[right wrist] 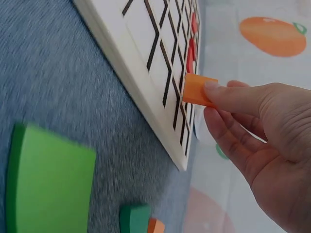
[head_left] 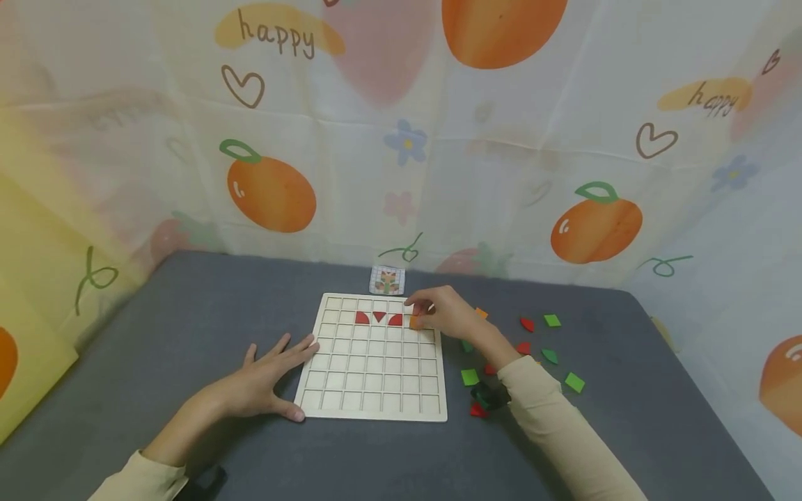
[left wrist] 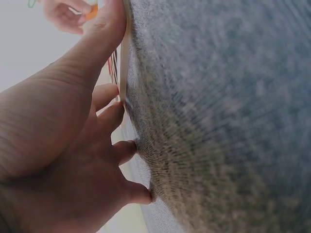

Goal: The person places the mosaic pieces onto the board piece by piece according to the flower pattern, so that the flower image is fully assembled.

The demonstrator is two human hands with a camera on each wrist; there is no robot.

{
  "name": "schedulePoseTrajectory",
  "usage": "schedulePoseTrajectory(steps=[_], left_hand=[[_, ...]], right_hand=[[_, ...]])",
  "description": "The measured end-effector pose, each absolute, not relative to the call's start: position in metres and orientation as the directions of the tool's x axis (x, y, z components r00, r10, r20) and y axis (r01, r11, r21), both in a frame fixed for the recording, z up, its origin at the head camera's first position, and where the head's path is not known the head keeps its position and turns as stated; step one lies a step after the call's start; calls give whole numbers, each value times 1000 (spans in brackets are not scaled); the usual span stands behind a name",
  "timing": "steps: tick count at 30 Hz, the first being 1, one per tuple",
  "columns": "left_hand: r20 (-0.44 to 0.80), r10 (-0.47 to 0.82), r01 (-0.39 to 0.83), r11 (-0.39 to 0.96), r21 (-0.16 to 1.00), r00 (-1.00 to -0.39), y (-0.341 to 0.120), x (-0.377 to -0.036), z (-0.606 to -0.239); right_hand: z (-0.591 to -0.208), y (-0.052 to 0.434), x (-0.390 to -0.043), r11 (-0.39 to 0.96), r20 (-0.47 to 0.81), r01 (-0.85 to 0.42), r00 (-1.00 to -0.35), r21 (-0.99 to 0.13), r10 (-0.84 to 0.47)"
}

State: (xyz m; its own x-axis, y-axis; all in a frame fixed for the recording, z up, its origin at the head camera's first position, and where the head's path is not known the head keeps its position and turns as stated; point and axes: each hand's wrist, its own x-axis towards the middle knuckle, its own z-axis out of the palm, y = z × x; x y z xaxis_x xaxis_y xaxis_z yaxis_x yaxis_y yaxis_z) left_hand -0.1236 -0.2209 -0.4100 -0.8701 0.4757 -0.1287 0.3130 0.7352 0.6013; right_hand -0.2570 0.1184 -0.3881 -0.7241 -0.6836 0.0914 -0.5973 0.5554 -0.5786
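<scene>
Left hand (head_left: 266,379) lies flat, fingers spread, bracing the board (head_left: 374,410) at its near-left edge. Farther back, right hand (head_left: 447,313) pinches an orange tile (head_left: 416,321) over the upper-right cells; tilted, it could jam crooked

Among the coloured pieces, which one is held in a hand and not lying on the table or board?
The orange piece, pinched by the right hand over the board. The red pieces sit in board cells.

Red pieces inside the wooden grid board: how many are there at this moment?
3. They sit side by side in the second row of the wooden grid board: a left red piece, a middle one and a right one. The right hand may hide more.
</scene>
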Motion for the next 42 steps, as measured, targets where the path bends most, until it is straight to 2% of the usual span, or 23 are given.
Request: schedulePoseTrajectory(steps=[9,20,28,42], left_hand=[[-129,470,308,737,601,-873,-220,-123,-408],[-136,472,303,735,607,-871,-220,-123,-408],[-132,471,310,741,596,-872,-220,-124,-410],[-129,470,310,741,596,-873,-221,-123,-410]], right_hand=[[-387,99,-257,559,91,-619,-711,-552,-697],[-382,75,-250,491,113,-634,-673,-598,-731],[-397,63,-249,460,120,-619,-669,-637,-734],[-402,58,-244,498,133,-635,-685,-590,-716]])
